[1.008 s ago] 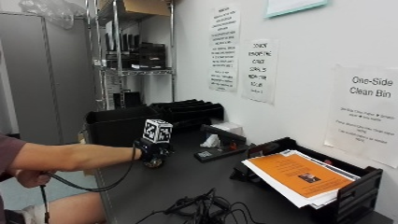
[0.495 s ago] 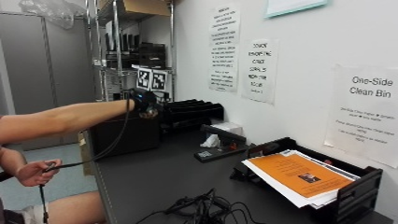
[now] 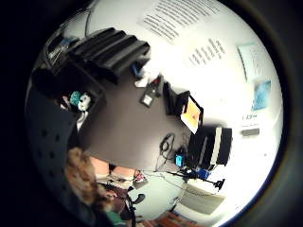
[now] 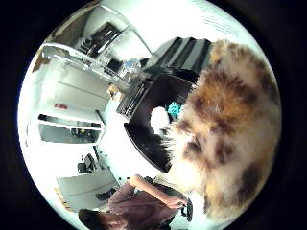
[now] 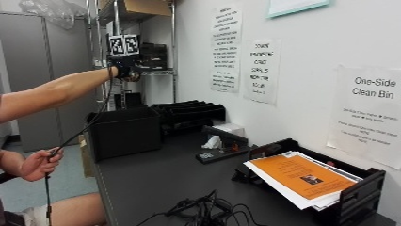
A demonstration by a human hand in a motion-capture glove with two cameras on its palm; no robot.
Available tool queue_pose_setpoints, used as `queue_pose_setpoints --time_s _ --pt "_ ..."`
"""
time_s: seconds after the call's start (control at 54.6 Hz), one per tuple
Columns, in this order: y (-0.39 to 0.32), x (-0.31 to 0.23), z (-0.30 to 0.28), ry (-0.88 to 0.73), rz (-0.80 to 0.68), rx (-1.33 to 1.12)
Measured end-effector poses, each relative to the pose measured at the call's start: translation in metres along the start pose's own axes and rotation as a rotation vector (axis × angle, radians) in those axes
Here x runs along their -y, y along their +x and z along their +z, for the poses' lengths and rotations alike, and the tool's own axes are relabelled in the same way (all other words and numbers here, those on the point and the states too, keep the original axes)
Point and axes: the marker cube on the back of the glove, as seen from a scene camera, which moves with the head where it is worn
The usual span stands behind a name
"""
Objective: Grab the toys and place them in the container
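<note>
One furry toy raised above the black container
Toy is hidden in the outside view by the gloved right hand; fingers' state cannot be told.

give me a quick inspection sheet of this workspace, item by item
surface: dark table against a white wall
job's things: black container at the table's far end, with a teal toy and a white toy inside; a furry brown-spotted toy close to the palm
clutter: paper tray with an orange sheet, black stacked trays, a stapler-like tool
grippers: right hand raised high above the container, fingers not readable
cables: tangle at the table's near edge; a cord held by the bare hand
surroundings: wall notices, metal shelving
</note>
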Motion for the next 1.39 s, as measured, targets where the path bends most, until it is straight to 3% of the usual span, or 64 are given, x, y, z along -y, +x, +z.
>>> queue_pose_setpoints --time_s 0.238,0.366,0.458,0.678,1.044,1.392 --pt "-0.087 0.034 0.030 0.062 -0.072 0.040" --pt "-0.097 0.021 0.060 -0.168 -0.056 0.041" --pt "-0.108 0.016 0.077 -0.269 -0.146 0.030" --pt "-0.121 0.020 0.094 -0.217 -0.118 0.059" --pt "-0.118 0.014 0.102 -0.220 -0.211 0.088" --pt "-0.114 0.015 0.095 -0.149 -0.126 0.156"
